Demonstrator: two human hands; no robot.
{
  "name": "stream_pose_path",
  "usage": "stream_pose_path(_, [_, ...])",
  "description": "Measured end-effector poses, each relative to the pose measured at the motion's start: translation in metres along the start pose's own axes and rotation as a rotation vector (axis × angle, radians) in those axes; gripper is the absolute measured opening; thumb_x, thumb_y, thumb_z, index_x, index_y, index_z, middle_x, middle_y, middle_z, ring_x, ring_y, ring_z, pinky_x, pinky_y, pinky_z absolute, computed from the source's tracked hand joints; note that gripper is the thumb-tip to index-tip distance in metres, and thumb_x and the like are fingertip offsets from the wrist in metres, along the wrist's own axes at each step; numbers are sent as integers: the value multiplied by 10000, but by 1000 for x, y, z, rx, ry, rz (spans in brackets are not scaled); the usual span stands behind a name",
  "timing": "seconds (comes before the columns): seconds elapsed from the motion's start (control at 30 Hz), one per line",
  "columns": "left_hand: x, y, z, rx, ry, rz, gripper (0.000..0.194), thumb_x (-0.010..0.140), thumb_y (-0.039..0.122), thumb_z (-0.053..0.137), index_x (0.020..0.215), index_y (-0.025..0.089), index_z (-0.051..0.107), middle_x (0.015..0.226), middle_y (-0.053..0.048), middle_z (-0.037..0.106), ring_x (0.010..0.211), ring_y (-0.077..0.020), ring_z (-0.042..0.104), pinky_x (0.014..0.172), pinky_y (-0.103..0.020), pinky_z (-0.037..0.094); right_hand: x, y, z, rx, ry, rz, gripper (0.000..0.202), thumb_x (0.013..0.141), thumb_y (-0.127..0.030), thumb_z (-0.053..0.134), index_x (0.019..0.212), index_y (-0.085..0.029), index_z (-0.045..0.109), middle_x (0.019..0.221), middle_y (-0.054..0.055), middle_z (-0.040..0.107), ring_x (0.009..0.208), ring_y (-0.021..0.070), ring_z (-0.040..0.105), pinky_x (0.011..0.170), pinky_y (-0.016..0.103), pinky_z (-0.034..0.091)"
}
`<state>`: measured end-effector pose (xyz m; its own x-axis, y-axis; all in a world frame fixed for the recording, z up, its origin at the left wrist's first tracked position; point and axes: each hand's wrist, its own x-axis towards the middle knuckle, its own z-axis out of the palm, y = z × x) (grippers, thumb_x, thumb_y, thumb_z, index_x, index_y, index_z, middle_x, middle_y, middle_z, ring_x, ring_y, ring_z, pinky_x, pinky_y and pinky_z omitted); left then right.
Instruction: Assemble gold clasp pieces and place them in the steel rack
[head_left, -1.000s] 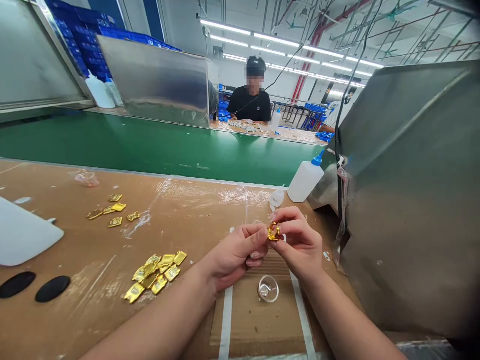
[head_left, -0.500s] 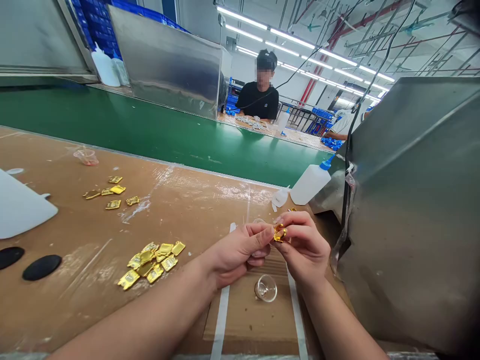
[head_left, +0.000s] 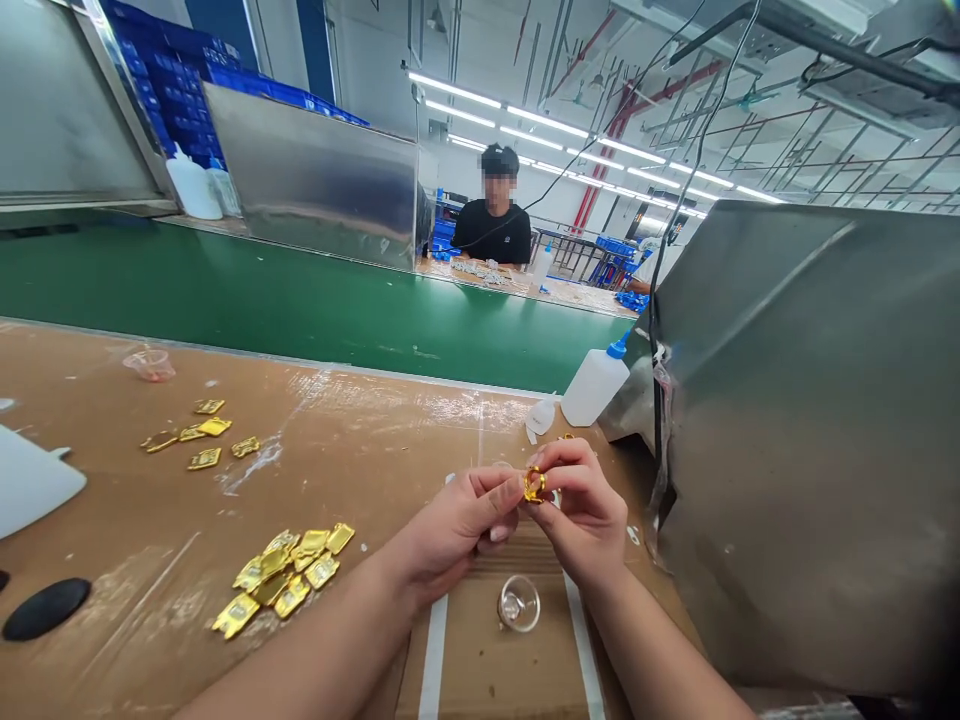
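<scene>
My left hand (head_left: pixel 474 520) and my right hand (head_left: pixel 589 510) meet above a cardboard sheet. Between their fingertips is a small shiny gold ring (head_left: pixel 534 485), its curved band facing up. The left thumb and forefinger pinch one side of it; the right fingers grip the other. Fingertips partly hide the ring. Just below the hands stands a small clear plastic cup (head_left: pixel 519 604) with a little something clear inside. To the left lies a pile of gold rectangular plates (head_left: pixel 289 575), and farther back a smaller group of similar gold pieces (head_left: pixel 202 430).
A white bottle with a blue nozzle (head_left: pixel 596 385) stands behind my hands. At right rises a metal panel (head_left: pixel 810 440). A green conveyor belt (head_left: pixel 300 295) crosses beyond the table; a person in black (head_left: pixel 491 230) sits past it. Black oval pads (head_left: pixel 46 610) lie at left.
The view has tilted and shifted, so the table things sit lower and farther left. Both hands still hold the gold ring, with nearly the same grip.
</scene>
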<state>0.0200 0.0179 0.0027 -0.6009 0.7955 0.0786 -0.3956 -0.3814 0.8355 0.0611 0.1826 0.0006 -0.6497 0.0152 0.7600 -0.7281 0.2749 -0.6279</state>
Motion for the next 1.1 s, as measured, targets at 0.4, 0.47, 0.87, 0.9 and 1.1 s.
stream_pose_path(0.4, [-13, 30, 7, 847, 230, 794, 127, 861, 201, 809, 976, 224, 761, 1028, -38, 680, 760, -101, 583, 578, -212, 432, 5, -6, -3, 99, 41, 23, 171, 856, -113, 748, 967, -238, 714, 950, 43, 629, 907, 191, 589, 808, 351, 463])
stream_pose_path(0.47, [-14, 31, 8, 894, 197, 843, 145, 865, 159, 796, 996, 210, 759, 1014, -42, 689, 772, -102, 606, 559, -207, 437, 6, -7, -4, 122, 27, 13, 178, 854, -108, 752, 968, -240, 721, 946, 43, 642, 901, 190, 598, 802, 349, 471])
stream_pose_path(0.87, [-15, 34, 4, 990, 134, 948, 202, 840, 122, 808, 1023, 196, 762, 999, -55, 704, 902, -159, 682, 797, -275, 577, 7, -11, -7, 118, -11, 4, 79, 882, -189, 748, 947, -231, 730, 912, 59, 672, 873, 195, 623, 769, 349, 514])
stream_pose_path(0.9, [-15, 34, 4, 987, 127, 943, 199, 841, 125, 808, 1020, 198, 762, 998, -55, 703, 901, -160, 681, 797, -277, 576, 7, -11, -7, 116, -13, 4, 72, 883, -196, 749, 944, -230, 729, 909, 60, 675, 869, 196, 625, 766, 350, 517])
stream_pose_path(1.1, [-14, 38, 4, 977, 93, 923, 180, 833, 115, 814, 985, 192, 757, 964, -45, 697, 892, -152, 677, 803, -265, 571, 9, -14, -8, 88, -48, -45, 90, 881, -184, 753, 956, -227, 725, 896, 57, 682, 856, 191, 629, 759, 340, 517])
